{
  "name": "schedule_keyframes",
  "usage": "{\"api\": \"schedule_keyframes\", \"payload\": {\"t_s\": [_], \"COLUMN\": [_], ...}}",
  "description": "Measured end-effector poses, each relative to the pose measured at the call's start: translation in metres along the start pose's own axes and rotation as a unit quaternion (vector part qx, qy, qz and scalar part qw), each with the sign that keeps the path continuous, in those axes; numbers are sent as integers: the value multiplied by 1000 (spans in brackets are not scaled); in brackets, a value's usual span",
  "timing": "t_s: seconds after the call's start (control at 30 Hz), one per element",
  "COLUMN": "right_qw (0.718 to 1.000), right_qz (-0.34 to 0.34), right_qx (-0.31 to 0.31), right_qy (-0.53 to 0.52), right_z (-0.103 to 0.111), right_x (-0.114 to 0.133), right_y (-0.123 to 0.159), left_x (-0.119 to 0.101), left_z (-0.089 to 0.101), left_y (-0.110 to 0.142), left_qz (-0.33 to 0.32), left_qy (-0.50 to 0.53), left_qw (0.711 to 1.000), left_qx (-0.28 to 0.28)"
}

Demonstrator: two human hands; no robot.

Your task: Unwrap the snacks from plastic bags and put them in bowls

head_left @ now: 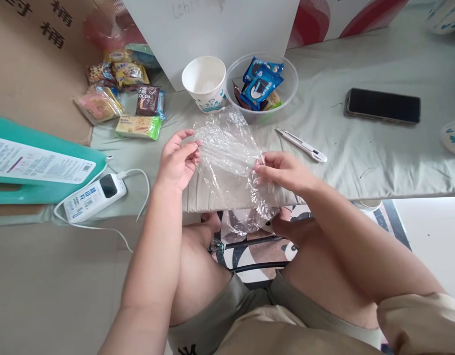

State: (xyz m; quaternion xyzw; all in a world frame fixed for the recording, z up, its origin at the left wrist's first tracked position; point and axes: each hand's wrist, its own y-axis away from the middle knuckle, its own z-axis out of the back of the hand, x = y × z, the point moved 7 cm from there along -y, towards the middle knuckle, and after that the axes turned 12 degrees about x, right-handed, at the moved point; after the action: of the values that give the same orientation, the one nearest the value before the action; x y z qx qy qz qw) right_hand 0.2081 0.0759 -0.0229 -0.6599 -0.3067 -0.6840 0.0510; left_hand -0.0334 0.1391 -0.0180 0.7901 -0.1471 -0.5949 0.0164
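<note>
A crinkled sheet of clear plastic film (227, 153) stretches between my two hands at the front edge of the cloth-covered surface. My left hand (178, 160) pinches its left side between thumb and fingers. At the other side, my right hand (281, 169) is closed on the film, which hangs down over the edge below it. Just beyond the film stand a white paper cup (204, 84) and a clear plastic bowl (290, 93) holding blue snack packets (262, 84). A white utility knife (303, 145) lies beside my right hand.
Wrapped snacks (138, 125) lie at the left by a cardboard box (38, 69). A teal jug (42, 162) and a white power bank (96, 197) with a cable are nearer me. A black phone (383, 105) rests at the right. A white box (212, 29) stands behind.
</note>
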Motion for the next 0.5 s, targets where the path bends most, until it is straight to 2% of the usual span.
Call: {"api": "schedule_keyframes", "payload": {"t_s": [0.1, 0.2, 0.3, 0.43, 0.5], "right_qw": [999, 998, 996, 993, 994], "right_qz": [12, -35, -37, -4, 6], "right_qx": [4, -1, -49, -99, -97], "right_qy": [-34, -47, -59, -65, -45], "right_z": [-3, -9, -7, -1, 1], "right_x": [1, -4, -5, -4, -4], "right_y": [-1, -5, -9, -8, -6], "left_x": [5, 13, 24, 43, 45], "left_z": [-8, -24, -43, -60, -59], "left_y": [1, 7, 16, 25, 25], "left_qz": [15, 32, 80, 184, 191], "left_qy": [31, 75, 96, 20, -58], "left_qw": [999, 996, 990, 976, 971], "left_qx": [25, 47, 68, 117, 129]}}
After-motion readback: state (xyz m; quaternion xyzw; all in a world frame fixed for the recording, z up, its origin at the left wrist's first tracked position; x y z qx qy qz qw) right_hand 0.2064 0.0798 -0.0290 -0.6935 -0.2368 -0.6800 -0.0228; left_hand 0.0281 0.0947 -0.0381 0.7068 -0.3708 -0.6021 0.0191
